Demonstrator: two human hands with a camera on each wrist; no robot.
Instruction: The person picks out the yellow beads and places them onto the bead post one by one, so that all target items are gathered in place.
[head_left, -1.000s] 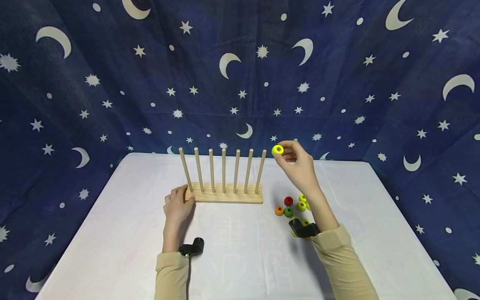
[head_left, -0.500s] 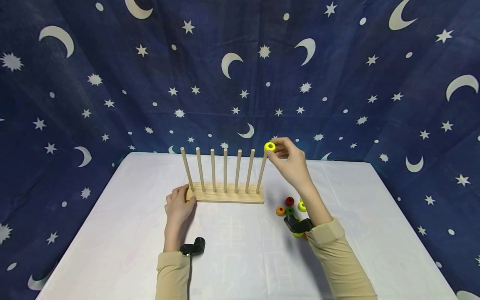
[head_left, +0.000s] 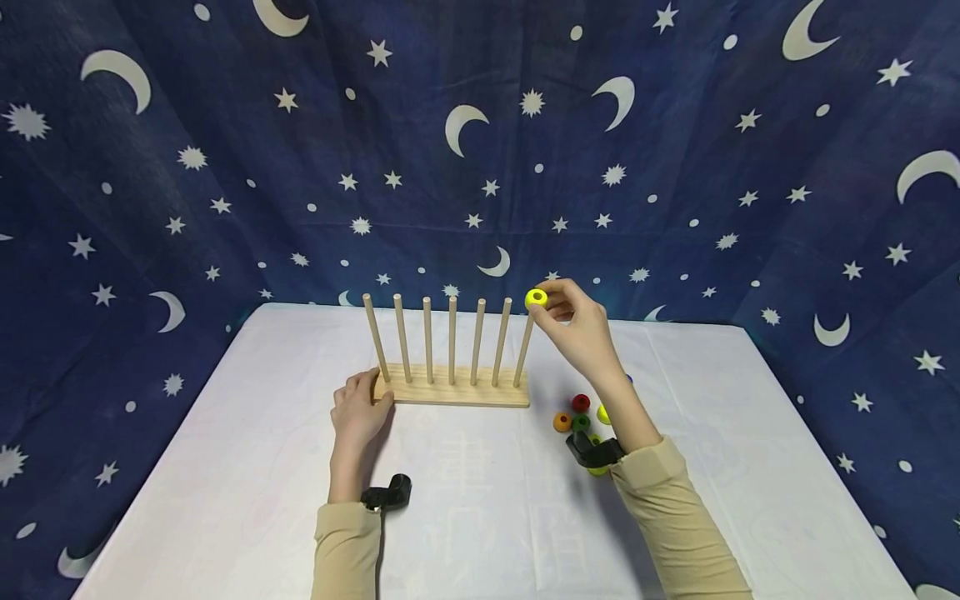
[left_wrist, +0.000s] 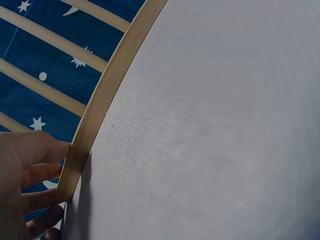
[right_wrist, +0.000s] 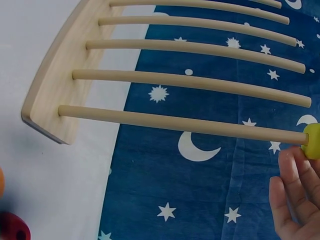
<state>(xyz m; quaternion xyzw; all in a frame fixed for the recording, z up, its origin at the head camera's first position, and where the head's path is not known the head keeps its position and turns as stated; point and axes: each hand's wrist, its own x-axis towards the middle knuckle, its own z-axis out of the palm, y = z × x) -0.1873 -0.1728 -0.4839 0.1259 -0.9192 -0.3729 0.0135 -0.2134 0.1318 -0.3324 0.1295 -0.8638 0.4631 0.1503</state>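
A pale wooden peg rack (head_left: 457, 398) with a row of several upright pegs stands on the table. My left hand (head_left: 362, 408) grips the left end of its base; in the left wrist view the thumb (left_wrist: 52, 150) and fingers lie at the base's end. My right hand (head_left: 583, 332) pinches a yellow bead (head_left: 536, 305) by its side at the top of the rightmost peg (head_left: 524, 354). In the right wrist view, that peg's tip meets the underside of the yellow bead (right_wrist: 313, 142), which is partly cut off by the frame's edge.
Right of the rack lie loose beads: a red bead (head_left: 581, 403), an orange bead (head_left: 562, 422), a green bead (head_left: 581, 422) and several yellow ones. My right forearm partly covers them. A blue bead (head_left: 629, 379) peeks out behind it. Starry dark-blue cloth (head_left: 480, 167) hangs behind the table.
My right hand has carried the yellow bead left from beside the rightmost peg to its tip, then slightly down. My left hand stays on the base.
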